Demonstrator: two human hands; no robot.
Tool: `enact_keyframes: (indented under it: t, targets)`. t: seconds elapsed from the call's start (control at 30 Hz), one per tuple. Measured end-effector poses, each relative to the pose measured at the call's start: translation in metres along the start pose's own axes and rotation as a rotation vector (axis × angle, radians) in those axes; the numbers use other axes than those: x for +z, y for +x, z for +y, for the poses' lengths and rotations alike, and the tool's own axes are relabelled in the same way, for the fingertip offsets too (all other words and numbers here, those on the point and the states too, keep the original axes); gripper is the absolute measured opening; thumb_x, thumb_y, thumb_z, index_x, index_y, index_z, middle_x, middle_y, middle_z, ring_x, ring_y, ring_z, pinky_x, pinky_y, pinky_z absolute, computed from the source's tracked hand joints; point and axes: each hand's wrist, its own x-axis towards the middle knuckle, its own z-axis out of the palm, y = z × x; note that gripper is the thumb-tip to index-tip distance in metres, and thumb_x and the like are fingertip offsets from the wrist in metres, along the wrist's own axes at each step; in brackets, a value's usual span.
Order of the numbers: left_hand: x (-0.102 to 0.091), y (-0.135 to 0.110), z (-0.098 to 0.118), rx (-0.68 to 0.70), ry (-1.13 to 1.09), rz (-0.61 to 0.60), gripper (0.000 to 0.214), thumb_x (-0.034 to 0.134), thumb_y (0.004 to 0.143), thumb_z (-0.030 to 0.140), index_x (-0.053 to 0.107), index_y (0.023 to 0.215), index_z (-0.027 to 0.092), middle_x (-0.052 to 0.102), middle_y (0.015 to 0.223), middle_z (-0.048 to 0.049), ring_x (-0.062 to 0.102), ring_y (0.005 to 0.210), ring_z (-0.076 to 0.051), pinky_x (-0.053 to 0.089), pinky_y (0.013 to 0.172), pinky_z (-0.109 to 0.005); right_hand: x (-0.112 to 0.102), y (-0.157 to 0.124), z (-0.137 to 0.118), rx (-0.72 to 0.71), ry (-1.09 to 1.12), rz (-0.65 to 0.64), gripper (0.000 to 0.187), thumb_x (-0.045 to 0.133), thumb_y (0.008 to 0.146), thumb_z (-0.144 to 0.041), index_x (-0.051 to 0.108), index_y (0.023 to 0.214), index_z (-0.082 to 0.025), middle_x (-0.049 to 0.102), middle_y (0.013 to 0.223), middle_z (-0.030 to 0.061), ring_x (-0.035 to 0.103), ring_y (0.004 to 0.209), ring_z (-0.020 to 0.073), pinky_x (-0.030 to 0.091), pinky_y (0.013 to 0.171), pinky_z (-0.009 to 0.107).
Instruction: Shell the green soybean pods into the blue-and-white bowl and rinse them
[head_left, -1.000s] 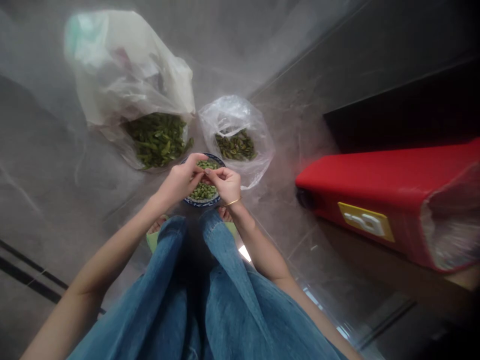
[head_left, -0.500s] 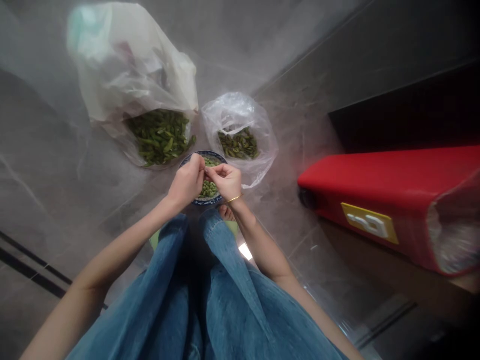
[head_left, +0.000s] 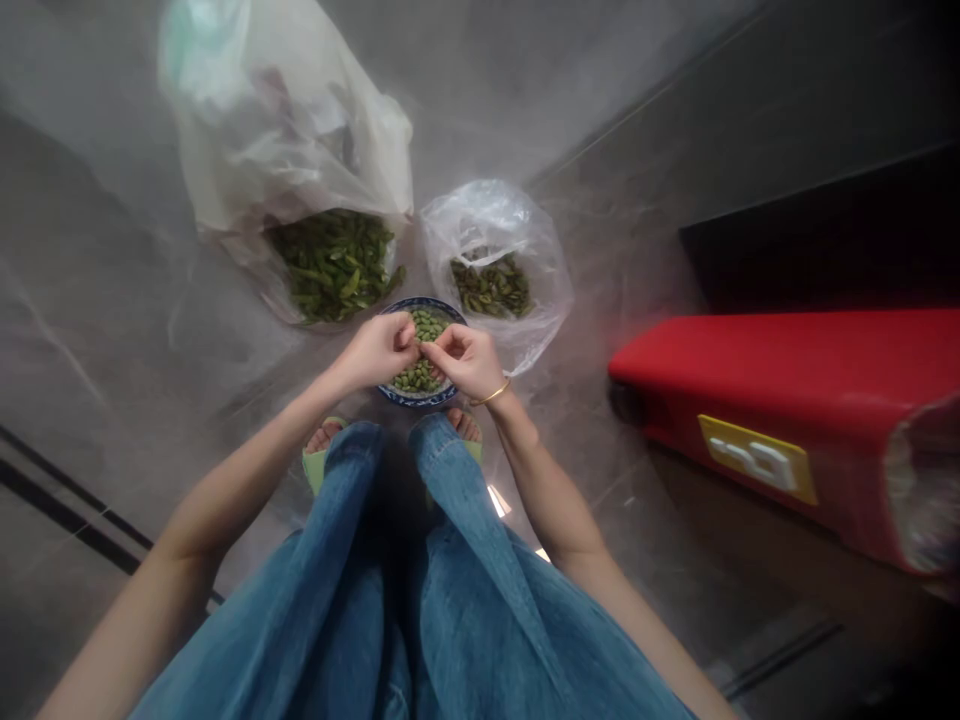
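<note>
Both hands are over a blue-and-white patterned bowl [head_left: 420, 400] of shelled green beans [head_left: 429, 328]. My left hand [head_left: 382, 350] is closed in a pinch at the bowl's left side. Facing it, my right hand [head_left: 469, 362], with a gold bracelet at the wrist, pinches thumb against fingertips. The fingertips almost meet above the beans; whatever is between them is too small to make out. Just beyond the bowl, a large white plastic bag [head_left: 285, 130] holds green bean pods [head_left: 337, 265]. A smaller clear bag [head_left: 547, 270] to its right contains darker green pods or husks [head_left: 491, 285].
On the right is a red box-shaped object [head_left: 780, 360] with a yellow label. Jeans-covered legs [head_left: 465, 500] and feet in light green slippers [head_left: 315, 465] are below the bowl. Grey tiled floor [head_left: 120, 300] surrounds everything, with a dark wall or cabinet [head_left: 817, 230] at the upper right.
The view has shifted slightly, so the bags, bowl and red object sit further right. My hands have parted a little, staying pinched above the bowl, and more of the left foot shows.
</note>
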Motion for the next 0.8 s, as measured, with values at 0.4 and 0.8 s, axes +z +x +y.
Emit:
enact_keyframes:
  t: [0.4,0.8]
  targets:
    - [-0.007,-0.003,-0.015,-0.282,-0.494,-0.108,0.042,0.07,0.062,0.018,0.028,0.057,0.02,0.04,0.047,0.0086,0.057,0.05,-0.009,0.036,0.046,-0.016,0.008,0.004,-0.003,0.112,0.125,-0.112,0.053,0.074,0.056,-0.067,0.05,0.064,-0.021,0.056,0.045,-0.005,0.051,0.038,0.0091,0.042,0.037,0.022]
    - [0.003,-0.008,-0.013,-0.016,0.073,0.131,0.021,0.055,0.072,0.01,0.04,0.062,0.02,0.046,0.056,0.0045,0.049,0.054,-0.01,0.034,0.053,-0.022,0.013,0.011,0.015,0.219,0.254,-0.016,0.052,0.08,0.047,-0.064,0.058,0.063,-0.019,0.063,0.052,-0.0026,0.058,0.045,0.011,0.053,0.048,0.026]
